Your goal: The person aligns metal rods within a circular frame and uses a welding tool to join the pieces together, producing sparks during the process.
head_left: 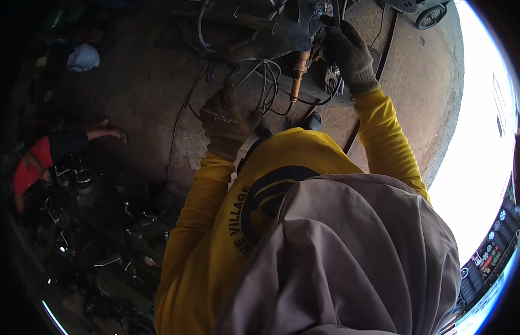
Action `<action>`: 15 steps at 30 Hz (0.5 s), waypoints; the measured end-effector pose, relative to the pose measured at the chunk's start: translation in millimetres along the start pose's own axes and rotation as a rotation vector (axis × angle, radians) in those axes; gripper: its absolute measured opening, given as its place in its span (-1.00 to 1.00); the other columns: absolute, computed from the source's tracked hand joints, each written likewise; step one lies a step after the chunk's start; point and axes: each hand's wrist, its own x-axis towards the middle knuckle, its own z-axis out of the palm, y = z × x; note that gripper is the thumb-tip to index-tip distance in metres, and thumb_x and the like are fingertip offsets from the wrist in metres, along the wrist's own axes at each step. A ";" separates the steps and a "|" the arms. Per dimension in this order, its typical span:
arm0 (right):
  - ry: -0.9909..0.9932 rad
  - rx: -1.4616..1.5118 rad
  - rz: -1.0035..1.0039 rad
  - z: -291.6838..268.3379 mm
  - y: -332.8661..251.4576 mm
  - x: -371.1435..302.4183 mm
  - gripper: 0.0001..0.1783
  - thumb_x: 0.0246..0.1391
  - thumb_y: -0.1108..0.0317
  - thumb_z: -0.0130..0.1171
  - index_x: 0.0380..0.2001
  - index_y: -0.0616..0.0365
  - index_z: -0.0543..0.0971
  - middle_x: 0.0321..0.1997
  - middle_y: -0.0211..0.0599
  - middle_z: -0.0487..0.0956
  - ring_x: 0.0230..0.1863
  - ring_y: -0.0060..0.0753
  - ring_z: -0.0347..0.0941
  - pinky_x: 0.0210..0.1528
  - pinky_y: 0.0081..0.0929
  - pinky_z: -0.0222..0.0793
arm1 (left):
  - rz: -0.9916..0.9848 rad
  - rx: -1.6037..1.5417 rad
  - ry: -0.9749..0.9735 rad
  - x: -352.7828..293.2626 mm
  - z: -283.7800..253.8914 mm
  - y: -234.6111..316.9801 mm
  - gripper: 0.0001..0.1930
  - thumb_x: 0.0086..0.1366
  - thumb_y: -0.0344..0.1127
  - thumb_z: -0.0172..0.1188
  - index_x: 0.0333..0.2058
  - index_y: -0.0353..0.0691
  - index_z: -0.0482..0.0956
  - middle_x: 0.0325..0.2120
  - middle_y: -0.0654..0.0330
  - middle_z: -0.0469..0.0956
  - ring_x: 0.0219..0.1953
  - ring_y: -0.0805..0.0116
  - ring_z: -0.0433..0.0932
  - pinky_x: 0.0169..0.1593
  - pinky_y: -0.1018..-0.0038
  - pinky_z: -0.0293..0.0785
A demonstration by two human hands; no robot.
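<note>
Both my hands wear worn work gloves. My left hand [223, 123] is closed in front of my body, with a thin stick-like piece across it and a dark end above the fingers; what exactly it grips cannot be made out. Higher and to the right, my right hand [348, 53] reaches up to a dark flat metal bar [336, 12], its thumb and fingers on either side. Between the hands, an orange power tool [299, 72] with a black cord hangs against a dark metal workpiece [254, 36]. Looped cables [271, 84] hang near my left hand.
At the left, a person in a red top [33, 164] is near several dark metal parts [81, 178]. A white sack [83, 58] lies at the upper left. A wheel [431, 17] stands at the upper right, and a long cable [176, 128] crosses the floor.
</note>
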 end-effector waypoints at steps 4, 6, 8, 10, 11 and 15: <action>0.152 -1.162 -0.994 -19.5 51.3 -17.7 -0.69 0.32 0.30 0.09 0.03 0.23 0.50 -0.35 -0.28 0.59 -0.32 -0.41 0.57 -0.28 -0.42 0.50 | -0.037 -0.039 -0.059 -5.6 21.3 -2.8 0.05 -0.08 0.17 0.47 0.33 -0.22 0.24 -0.03 -0.02 0.50 -0.05 -0.02 0.53 -0.02 0.03 0.44; 0.061 -0.790 -0.573 -5.7 50.2 -49.3 -0.70 0.29 0.34 0.09 0.03 0.21 0.49 -0.31 -0.22 0.59 -0.28 -0.29 0.58 -0.27 -0.36 0.51 | -0.055 -0.026 -0.076 -7.1 30.9 -5.3 0.04 -0.07 0.17 0.47 0.33 -0.21 0.24 -0.03 -0.02 0.50 -0.05 -0.02 0.52 -0.03 0.02 0.45; -0.004 -0.416 -0.131 4.9 58.9 -68.8 -0.71 0.27 0.38 0.09 0.03 0.20 0.49 -0.28 -0.15 0.59 -0.25 -0.16 0.59 -0.26 -0.30 0.51 | -0.051 -0.048 -0.088 -9.7 39.6 -4.0 0.02 -0.03 0.16 0.45 0.34 -0.20 0.23 -0.02 -0.02 0.50 -0.03 -0.03 0.52 -0.01 0.00 0.43; -0.051 -0.806 -0.480 11.7 68.6 -70.8 -0.69 0.20 0.38 0.13 -0.01 0.24 0.49 -0.24 -0.08 0.58 -0.21 0.00 0.57 -0.25 -0.21 0.51 | -0.078 -0.085 -0.154 -11.2 42.1 -4.9 0.02 -0.02 0.16 0.44 0.34 -0.20 0.22 -0.01 -0.02 0.50 -0.03 -0.03 0.51 0.01 0.00 0.42; -0.147 -0.910 -0.499 14.2 68.8 -68.7 -0.67 0.20 0.33 0.14 -0.03 0.29 0.48 -0.27 -0.06 0.57 -0.24 0.03 0.58 -0.25 -0.18 0.50 | -0.107 -0.116 -0.215 -10.8 42.8 -5.1 0.01 0.00 0.16 0.43 0.35 -0.20 0.22 0.00 -0.02 0.49 -0.02 -0.03 0.51 0.03 0.00 0.40; -0.168 -0.915 -0.533 20.2 72.7 -74.7 -0.69 0.29 0.38 0.09 0.04 0.28 0.46 -0.19 -0.01 0.58 -0.17 0.14 0.59 -0.19 -0.17 0.52 | -0.120 -0.066 -0.215 -14.5 41.2 -2.7 0.02 0.00 0.17 0.43 0.36 -0.19 0.20 0.01 -0.01 0.49 0.00 -0.02 0.50 0.06 0.00 0.37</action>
